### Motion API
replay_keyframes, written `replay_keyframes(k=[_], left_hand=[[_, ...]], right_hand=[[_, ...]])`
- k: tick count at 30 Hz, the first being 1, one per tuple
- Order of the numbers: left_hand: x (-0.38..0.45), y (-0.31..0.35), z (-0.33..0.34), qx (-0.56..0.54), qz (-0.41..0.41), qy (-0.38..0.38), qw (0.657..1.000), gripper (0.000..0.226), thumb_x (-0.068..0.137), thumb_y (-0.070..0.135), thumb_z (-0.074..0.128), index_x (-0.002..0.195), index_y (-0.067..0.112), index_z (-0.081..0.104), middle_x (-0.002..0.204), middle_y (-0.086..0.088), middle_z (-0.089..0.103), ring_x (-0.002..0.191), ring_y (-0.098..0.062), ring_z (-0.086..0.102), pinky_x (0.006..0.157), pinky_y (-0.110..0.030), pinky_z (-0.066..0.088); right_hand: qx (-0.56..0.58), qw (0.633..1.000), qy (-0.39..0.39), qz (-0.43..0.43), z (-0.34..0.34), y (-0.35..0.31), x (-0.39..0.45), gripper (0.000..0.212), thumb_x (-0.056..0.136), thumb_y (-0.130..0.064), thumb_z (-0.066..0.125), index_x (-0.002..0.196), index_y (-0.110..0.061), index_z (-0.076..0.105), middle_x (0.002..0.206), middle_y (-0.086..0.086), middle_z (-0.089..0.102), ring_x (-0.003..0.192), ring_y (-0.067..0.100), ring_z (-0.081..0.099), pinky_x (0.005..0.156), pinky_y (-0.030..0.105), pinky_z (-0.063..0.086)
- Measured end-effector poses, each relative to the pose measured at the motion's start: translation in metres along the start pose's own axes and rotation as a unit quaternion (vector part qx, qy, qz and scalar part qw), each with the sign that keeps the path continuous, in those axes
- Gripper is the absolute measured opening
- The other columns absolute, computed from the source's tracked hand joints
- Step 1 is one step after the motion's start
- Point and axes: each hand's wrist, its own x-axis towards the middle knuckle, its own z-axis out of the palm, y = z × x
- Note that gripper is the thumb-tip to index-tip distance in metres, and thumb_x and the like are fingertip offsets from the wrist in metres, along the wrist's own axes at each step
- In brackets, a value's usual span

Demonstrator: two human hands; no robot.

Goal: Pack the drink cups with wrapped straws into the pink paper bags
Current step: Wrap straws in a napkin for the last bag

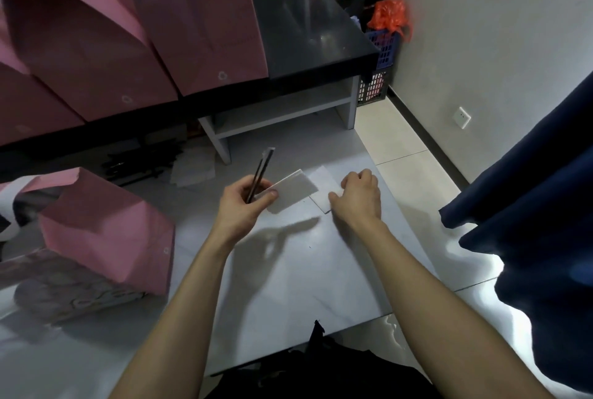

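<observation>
Two hands are over the pale tabletop (288, 270), a little apart. The left hand (239, 206) pinches two wrapped straws (261, 170) and one white card (293, 190). The right hand (359, 196), fingers curled, presses on one flat white sheet (321, 183) near the tabletop's far edge. One pink bag (109, 231) stands near left; at least three more (192, 19) stand far left. No cup can be seen. The near middle of the tabletop is open.

Left of the left hand (241, 206), a matt pink paper bag (109, 235) stands on the glossy, smooth pale grey tabletop (305, 270); beyond, a glossy black counter (308, 29).
</observation>
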Motion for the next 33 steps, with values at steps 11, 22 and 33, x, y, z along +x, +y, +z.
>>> replay_keyframes(k=[11,22,33], left_hand=[[-0.006,0.026,-0.035,0.115,0.04,-0.127,0.984,0.008,0.095,0.027,0.087,0.101,0.026,0.081,0.069,0.001,0.053,0.066,-0.015,0.044,0.062,-0.031,0.038],[0.003,0.027,0.001,-0.054,-0.065,-0.006,0.996,0.011,0.088,0.018,0.091,0.097,0.016,0.085,0.062,0.006,0.051,0.053,-0.013,0.032,0.049,-0.025,0.029],[0.017,0.023,-0.01,-0.265,-0.194,0.034,0.944,0.016,0.096,0.006,0.078,0.112,0.004,0.075,0.059,0.009,0.038,0.043,-0.005,0.024,0.042,-0.022,0.017]], right_hand=[[0.425,0.903,-0.053,0.045,-0.021,-0.011,-0.011,0.021,0.087,-0.012,0.075,0.098,-0.026,0.065,0.101,0.004,0.077,0.08,0.023,0.068,0.072,0.034,0.056],[0.535,0.835,-0.113,-0.059,-0.031,-0.033,-0.033,0.036,0.091,-0.006,0.077,0.122,-0.023,0.07,0.097,0.006,0.083,0.071,0.014,0.071,0.065,0.029,0.058],[0.338,0.912,-0.034,-0.228,-0.023,-0.033,-0.044,0.07,0.082,-0.011,0.088,0.146,-0.019,0.061,0.163,-0.007,0.05,0.145,0.006,0.049,0.118,0.024,0.04]])
